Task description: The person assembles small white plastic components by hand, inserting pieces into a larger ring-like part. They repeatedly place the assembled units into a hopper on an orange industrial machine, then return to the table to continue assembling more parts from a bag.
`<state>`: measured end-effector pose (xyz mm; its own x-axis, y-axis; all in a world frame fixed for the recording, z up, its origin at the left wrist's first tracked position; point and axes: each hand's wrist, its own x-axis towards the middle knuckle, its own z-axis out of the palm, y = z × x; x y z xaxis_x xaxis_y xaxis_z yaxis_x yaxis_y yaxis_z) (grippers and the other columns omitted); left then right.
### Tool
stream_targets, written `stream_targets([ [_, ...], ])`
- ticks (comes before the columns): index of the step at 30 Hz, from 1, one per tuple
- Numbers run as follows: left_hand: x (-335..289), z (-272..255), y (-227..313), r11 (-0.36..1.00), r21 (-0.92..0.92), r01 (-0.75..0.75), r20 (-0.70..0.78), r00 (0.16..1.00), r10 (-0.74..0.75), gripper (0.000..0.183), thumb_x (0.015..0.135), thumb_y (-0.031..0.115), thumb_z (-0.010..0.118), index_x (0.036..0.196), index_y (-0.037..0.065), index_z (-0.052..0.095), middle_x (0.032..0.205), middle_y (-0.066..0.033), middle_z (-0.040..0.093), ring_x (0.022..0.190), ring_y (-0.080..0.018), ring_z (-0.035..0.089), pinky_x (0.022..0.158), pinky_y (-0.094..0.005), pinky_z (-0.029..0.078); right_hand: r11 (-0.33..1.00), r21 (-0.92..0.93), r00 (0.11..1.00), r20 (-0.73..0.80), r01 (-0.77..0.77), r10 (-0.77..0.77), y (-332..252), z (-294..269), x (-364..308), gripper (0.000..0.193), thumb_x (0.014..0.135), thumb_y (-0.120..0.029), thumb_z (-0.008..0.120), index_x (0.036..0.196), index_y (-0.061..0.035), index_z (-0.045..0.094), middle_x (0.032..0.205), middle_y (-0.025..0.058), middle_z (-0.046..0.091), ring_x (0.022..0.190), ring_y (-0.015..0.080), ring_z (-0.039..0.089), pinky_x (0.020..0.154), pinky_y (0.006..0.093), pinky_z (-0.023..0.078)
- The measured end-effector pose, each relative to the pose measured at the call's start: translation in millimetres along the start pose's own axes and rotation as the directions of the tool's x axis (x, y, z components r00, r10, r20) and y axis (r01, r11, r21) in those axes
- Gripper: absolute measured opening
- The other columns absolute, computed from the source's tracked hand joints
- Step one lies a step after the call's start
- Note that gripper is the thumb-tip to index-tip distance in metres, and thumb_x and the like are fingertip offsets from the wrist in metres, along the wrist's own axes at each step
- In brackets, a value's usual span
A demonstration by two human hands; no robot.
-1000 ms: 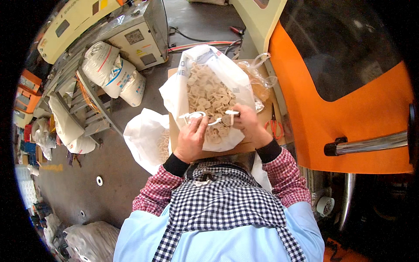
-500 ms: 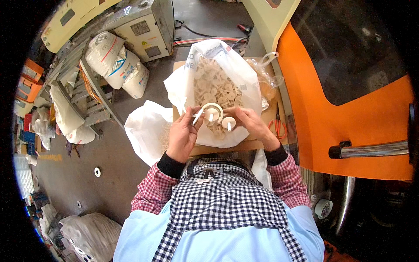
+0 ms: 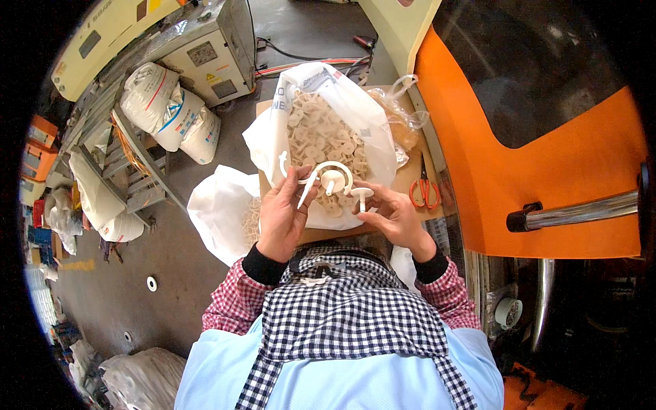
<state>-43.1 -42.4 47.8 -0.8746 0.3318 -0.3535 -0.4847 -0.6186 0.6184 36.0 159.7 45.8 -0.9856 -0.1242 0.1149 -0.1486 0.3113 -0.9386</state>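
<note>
In front of me, over a white sack, my left hand (image 3: pixel 285 217) is closed on a cream plastic moulding (image 3: pixel 332 165) with curved arms. A round disc with a short stem (image 3: pixel 333 182) sits inside its curve. My right hand (image 3: pixel 396 217) pinches another stemmed disc (image 3: pixel 362 194) between thumb and fingers, its stem pointing down. This disc lies close to the end of a curved arm; I cannot tell whether they are joined. Beneath the hands, the open white sack (image 3: pixel 268 140) holds many similar stemmed discs (image 3: pixel 321 130).
Orange-handled scissors (image 3: pixel 424 193) lie on cardboard right of the sack, near a clear plastic bag (image 3: pixel 400 113). A second white bag (image 3: pixel 215 205) with thin cream pieces stands left. An orange machine panel (image 3: pixel 471 171) with a metal handle (image 3: pixel 581 212) rises on the right. Full sacks (image 3: pixel 154 102) lean far left.
My right hand has tilted its disc, so the face now shows edge-on with the stem downward. The left hand keeps its grip on the moulding. The whole view has shifted slightly.
</note>
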Motion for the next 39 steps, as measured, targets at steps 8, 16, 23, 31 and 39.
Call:
stream_targets([
  [8, -6, 2, 4, 1.000, -0.004, 0.008, -0.004, 1.000, -0.008, 0.035, 0.094, 0.024, 0.047, 0.107, -0.007, 0.055, 0.096, -0.0104, 0.060, 0.083, -0.0136, 0.060, 0.073, -0.0198, 0.052, 0.967, 0.252, 0.998, 0.053, -0.050, 0.038, 0, 0, 0, 0.046, 0.090, -0.013, 0.052, 0.132, 0.0021, 0.037, 0.106, 0.0137, 0.061, 0.090, 0.0165, 0.060, 0.082, 0.0300, 0.048],
  [16, -7, 3, -3, 0.989, 0.124, -0.081, 0.053, 0.996, 0.074, 0.030, 0.093, 0.023, 0.050, 0.104, -0.004, 0.058, 0.097, -0.0103, 0.062, 0.082, -0.0138, 0.060, 0.072, -0.0238, 0.052, 0.983, -0.119, 0.981, -0.115, 0.141, -0.155, -11, -3, 16, 0.062, 0.079, -0.026, 0.068, 0.127, 0.0020, 0.041, 0.110, 0.0165, 0.059, 0.096, 0.0264, 0.059, 0.083, 0.0345, 0.046],
  [23, -9, 10, -14, 0.971, 0.185, -0.151, 0.169, 0.978, 0.119, 0.028, 0.093, 0.020, 0.051, 0.101, -0.005, 0.061, 0.094, -0.0112, 0.064, 0.077, -0.0143, 0.062, 0.070, -0.0233, 0.051, 0.970, -0.224, 0.976, -0.171, 0.097, -0.137, -19, 5, 23, 0.038, 0.076, -0.014, 0.071, 0.109, 0.0012, 0.058, 0.100, 0.0144, 0.063, 0.089, 0.0190, 0.062, 0.077, 0.0294, 0.048],
  [31, 1, 3, -25, 0.962, 0.256, -0.094, 0.174, 0.983, 0.050, 0.029, 0.093, 0.020, 0.051, 0.103, -0.007, 0.060, 0.094, -0.0110, 0.064, 0.080, -0.0159, 0.063, 0.072, -0.0253, 0.052, 0.986, 0.147, 0.993, -0.084, -0.073, 0.086, 27, 5, 20, 0.039, 0.080, -0.017, 0.067, 0.113, 0.0014, 0.057, 0.101, 0.0109, 0.063, 0.090, 0.0171, 0.059, 0.079, 0.0284, 0.046],
  [39, 20, -7, -25, 0.392, 0.768, -0.507, 0.471, 0.861, 0.190, 0.021, 0.091, 0.014, 0.054, 0.096, -0.003, 0.065, 0.081, -0.0091, 0.068, 0.076, -0.0126, 0.064, 0.065, -0.0238, 0.048, 0.909, -0.412, 0.932, -0.300, 0.068, -0.205, 46, 13, -12, 0.056, 0.076, -0.027, 0.070, 0.122, -0.0010, 0.049, 0.120, 0.0188, 0.052, 0.109, 0.0316, 0.053, 0.092, 0.0373, 0.043],
])
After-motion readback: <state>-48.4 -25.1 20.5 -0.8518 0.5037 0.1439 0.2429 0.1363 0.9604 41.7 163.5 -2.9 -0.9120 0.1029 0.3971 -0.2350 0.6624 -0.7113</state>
